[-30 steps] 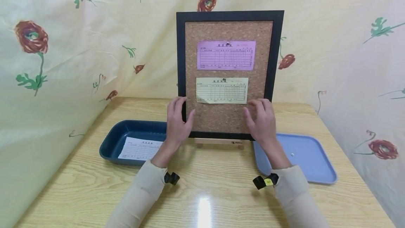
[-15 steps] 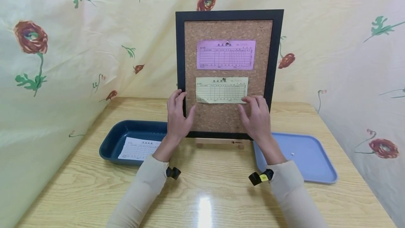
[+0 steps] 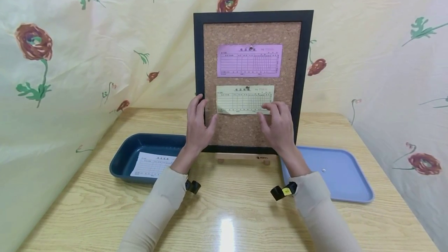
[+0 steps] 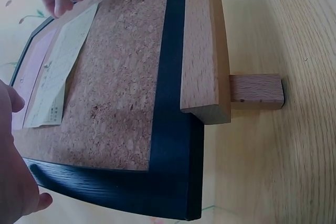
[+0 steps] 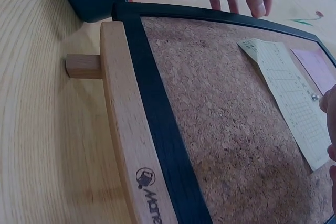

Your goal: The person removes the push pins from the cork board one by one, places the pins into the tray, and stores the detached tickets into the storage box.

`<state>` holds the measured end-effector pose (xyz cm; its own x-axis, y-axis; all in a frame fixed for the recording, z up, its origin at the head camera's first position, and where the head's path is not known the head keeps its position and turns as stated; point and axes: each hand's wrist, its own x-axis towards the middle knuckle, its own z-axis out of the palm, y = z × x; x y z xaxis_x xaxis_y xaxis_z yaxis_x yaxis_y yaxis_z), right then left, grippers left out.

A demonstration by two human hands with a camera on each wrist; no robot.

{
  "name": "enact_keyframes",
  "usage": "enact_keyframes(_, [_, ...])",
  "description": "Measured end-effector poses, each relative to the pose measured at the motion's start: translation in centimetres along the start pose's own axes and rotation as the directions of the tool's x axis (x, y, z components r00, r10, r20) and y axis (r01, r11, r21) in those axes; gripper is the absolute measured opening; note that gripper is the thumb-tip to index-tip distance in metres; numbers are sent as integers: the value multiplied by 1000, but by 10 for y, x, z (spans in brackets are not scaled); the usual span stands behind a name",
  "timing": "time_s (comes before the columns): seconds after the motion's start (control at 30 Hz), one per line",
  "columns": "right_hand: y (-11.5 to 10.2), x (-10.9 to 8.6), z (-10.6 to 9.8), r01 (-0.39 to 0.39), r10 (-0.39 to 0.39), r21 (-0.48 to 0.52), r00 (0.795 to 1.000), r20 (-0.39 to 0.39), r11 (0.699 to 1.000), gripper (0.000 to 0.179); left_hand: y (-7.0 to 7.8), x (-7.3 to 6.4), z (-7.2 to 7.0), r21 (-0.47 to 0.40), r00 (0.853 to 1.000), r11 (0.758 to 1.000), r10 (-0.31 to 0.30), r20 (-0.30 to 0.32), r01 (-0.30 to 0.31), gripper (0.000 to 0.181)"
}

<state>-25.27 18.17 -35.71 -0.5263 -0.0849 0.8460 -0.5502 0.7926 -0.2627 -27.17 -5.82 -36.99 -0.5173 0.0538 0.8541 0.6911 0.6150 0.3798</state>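
A black-framed cork board (image 3: 245,131) leans upright on a wooden stand (image 3: 245,156). Pinned to it are a purple receipt slip (image 3: 249,61) and, below that, a pale green receipt slip (image 3: 238,100), whose lower left corner curls up in the right wrist view. My left hand (image 3: 198,125) hovers by the left side of the frame, fingers loosely bent and thumb apart, holding nothing. Before the green slip's lower right corner is my right hand (image 3: 280,127), fingers relaxed; whether the fingertips touch the paper cannot be told. A silver pushpin (image 5: 315,97) shows on the green slip.
To the left, a dark blue tray (image 3: 120,158) holds a white receipt slip (image 3: 152,165). A light blue tray (image 3: 344,182) with a small pin (image 3: 323,170) lies right of the board. Flower-patterned cloth (image 3: 168,42) hangs behind the wooden table (image 3: 224,205).
My right hand has moved left and slightly up, from the frame's right side to in front of the green slip's corner. The left hand has risen a little along the frame.
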Motion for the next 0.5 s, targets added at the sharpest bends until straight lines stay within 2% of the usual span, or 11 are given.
enact_keyframes(0.37, [-3,8,7,23,-23,-19,1000,1,1000,24,-2,2,7,-9,999,999,-37,40,37,43])
enact_keyframes(0.5, [-4,12,9,17,-16,-24,1000,11,1000,25,-2,4,9,-8,999,1000,-22,35,22,42])
